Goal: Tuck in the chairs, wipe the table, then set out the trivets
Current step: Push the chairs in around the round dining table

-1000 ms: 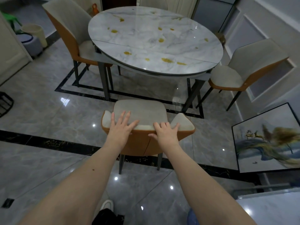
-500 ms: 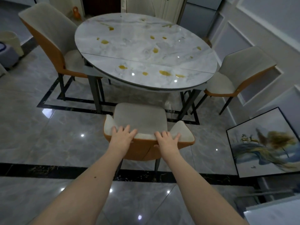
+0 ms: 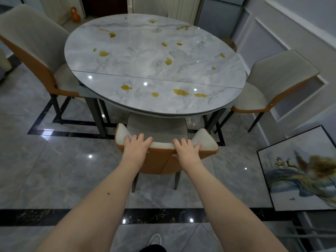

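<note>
While both hands [image 3: 138, 149] grip chair [image 3: 163, 160], stained marble table [image 3: 154, 70], glossy tiled floor [image 3: 63, 160]

Three chairs: one [image 3: 166, 135] under the fingers, two [image 3: 32, 50] [image 3: 272, 82] beyond. One table [image 3: 154, 66]. One painting [image 3: 300, 171].
</note>
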Tool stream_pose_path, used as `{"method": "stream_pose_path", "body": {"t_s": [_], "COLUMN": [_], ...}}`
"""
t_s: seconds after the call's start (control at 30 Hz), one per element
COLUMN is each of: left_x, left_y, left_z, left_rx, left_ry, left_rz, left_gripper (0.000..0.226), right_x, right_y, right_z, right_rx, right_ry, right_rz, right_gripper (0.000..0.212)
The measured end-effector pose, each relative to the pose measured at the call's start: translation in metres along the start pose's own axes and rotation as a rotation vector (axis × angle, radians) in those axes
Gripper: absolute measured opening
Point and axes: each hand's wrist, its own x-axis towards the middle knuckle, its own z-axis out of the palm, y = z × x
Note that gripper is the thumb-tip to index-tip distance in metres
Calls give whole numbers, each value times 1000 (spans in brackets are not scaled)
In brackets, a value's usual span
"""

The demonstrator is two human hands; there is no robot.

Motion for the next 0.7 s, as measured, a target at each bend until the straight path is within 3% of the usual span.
{"method": "stream_pose_path", "body": {"t_s": [0.2,0.43,0.7], "left_x": [40,47,56], "left_y": [-7,-8,55], "left_z": [-6,-16,-44], "left_rx": [24,40,59], "left_ry": [-3,-145,-99], "left_rz": [-9,27,360], "left_gripper": [46,48,44], "right_x": [37,35,3], "right_y": [5,7,37], "right_z": [-7,-16,-25], "right_rx": [38,17,32], "right_ry": [25,-23,122], "right_rz": [-4,-30,40], "right_gripper": [47,52,55]}}
